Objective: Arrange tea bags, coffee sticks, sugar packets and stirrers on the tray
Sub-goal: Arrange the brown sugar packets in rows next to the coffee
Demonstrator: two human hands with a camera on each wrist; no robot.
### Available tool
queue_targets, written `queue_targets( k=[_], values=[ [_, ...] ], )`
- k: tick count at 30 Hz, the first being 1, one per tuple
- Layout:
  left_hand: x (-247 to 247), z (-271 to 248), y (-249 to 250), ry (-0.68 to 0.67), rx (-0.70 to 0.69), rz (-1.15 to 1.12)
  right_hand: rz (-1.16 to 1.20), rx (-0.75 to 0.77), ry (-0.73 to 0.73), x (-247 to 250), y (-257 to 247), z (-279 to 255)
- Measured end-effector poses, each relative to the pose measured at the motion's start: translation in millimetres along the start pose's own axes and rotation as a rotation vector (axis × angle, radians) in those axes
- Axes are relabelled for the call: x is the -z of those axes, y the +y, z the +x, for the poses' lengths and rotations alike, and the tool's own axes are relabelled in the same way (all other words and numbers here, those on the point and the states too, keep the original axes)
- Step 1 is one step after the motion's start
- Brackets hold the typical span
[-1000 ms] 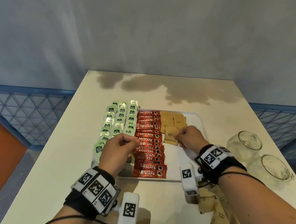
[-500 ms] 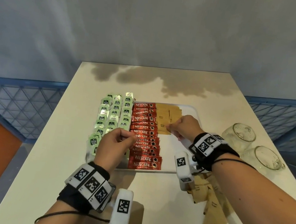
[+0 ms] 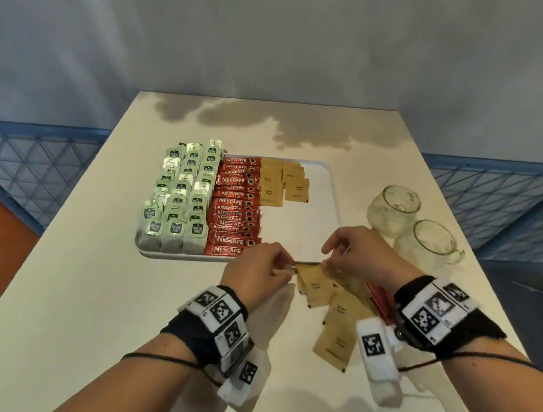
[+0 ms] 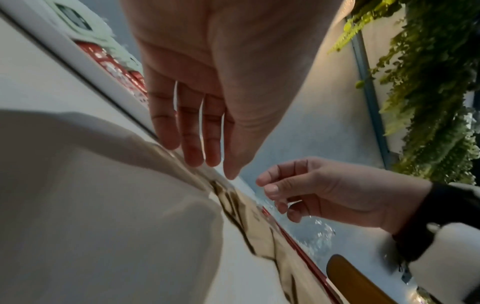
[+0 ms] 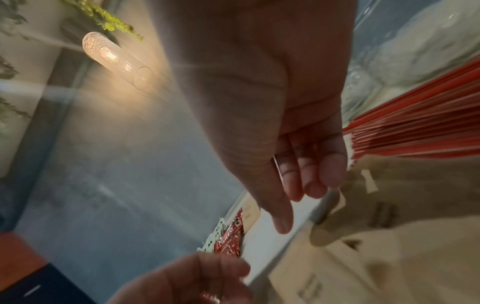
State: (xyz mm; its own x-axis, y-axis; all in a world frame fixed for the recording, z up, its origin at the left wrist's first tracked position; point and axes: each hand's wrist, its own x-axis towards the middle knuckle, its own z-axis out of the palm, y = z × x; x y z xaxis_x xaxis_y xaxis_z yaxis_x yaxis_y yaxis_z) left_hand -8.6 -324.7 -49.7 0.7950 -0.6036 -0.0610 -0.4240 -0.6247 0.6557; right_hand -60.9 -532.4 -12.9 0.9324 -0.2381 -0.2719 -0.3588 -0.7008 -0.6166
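Brown paper sugar packets [image 3: 330,300] fanned lower centre, just below tray [image 3: 330,193]; light, limp, slippery. Best pinched at an edge. Left hand [image 3: 256,269] and right hand [image 3: 357,255] loosely uncurled, empty.

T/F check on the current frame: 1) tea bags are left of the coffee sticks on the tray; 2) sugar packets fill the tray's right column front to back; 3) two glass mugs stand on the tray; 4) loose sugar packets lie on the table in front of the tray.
1) True: tea bags sit left of the coffee sticks on the tray.
2) False: sugar packets cover only the far end.
3) False: the glass mugs stand on the table, right of the tray.
4) True: loose sugar packets lie there.
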Motion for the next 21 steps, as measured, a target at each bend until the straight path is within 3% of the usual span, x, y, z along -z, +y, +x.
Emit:
queue_targets(
  k=[7,11,17,21],
  values=[
    [-31.0,4.1,40.7,-0.052,0.029,0.275,-0.056,0.003,-0.034,-15.4,19.8,-23.8],
    [-31.7,3.6,43.0,-0.056,0.045,0.277,-0.034,0.008,-0.036,-17.7,23.6,-22.9],
    [-21.0,-3.1,29.5,0.046,0.132,0.025,0.153,0.074,-0.117,-14.0,21.1,-28.5],
    [-11.7,-13.7,24.5,0.136,0.224,-0.433,0.220,0.107,-0.186,-14.7,12.9,-34.1]
  ],
)
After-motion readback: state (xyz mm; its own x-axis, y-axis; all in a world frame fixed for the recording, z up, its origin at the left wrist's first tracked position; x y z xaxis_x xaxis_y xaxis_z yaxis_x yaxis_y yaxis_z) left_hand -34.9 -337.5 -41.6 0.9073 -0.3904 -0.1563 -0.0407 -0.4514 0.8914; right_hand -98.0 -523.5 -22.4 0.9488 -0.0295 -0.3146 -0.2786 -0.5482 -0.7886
